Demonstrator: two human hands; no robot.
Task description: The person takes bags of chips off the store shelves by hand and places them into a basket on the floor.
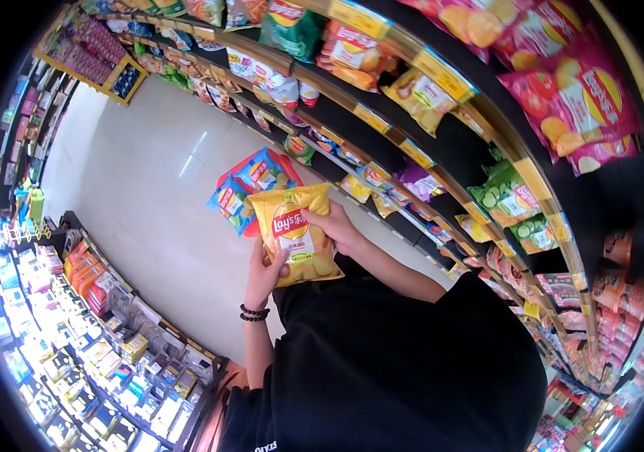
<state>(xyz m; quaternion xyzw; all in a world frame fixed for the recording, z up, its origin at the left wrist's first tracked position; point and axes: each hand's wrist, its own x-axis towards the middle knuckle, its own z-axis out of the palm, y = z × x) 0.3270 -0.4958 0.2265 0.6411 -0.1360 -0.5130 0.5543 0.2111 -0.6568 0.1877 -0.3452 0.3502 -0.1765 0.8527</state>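
A yellow Lay's bag of potato chips [303,252] is held upright in front of my body, its printed front turned toward me. My left hand [265,270] grips its lower left side, with a dark beaded bracelet on the wrist. At the upper right edge, my right hand [334,228] has its thumb on the front of the bag; its other fingers are mostly hidden behind. Just beyond lies a red basket [289,167], partly covered by the bag. Blue chip bags [263,172] rest in the basket.
Curved-looking shelves of snack bags run along the right, with pink Lay's bags [589,102] up high and green cucumber-print bags [508,194] lower. Pale floor [149,173] stretches ahead. Brightly lit shelves of small boxed goods [103,369] line the left. A yellow-framed display [122,79] stands far off.
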